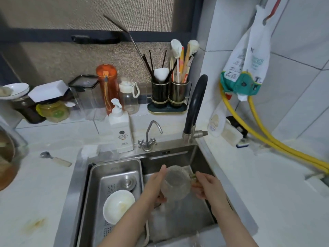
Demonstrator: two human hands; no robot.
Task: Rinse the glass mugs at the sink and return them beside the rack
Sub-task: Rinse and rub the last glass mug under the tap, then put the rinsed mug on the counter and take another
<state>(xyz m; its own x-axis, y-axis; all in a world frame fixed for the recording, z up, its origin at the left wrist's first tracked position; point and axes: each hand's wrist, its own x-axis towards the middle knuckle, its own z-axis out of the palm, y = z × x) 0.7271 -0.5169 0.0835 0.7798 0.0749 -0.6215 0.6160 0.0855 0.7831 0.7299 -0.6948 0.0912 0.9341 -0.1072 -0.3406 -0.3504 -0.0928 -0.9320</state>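
A clear glass mug [175, 182] is held over the right basin of the steel sink [179, 154], its round side toward me. My left hand [156, 184] grips its left side, thumb up along the rim and fingers curled beneath. My right hand [206, 186] holds the right side, where something greenish shows between glass and fingers. Water blurs below the mug. The black faucet [195, 107] arches above the basin.
A steel drain tray [114, 175] with a white bowl [119, 205] fills the sink's left half. A soap pump bottle [122, 129], small tap [149, 138], utensil holder [169, 93], bottles and jars line the back. Yellow hoses [267, 138] cross the right counter. A spoon [55, 158] lies left.
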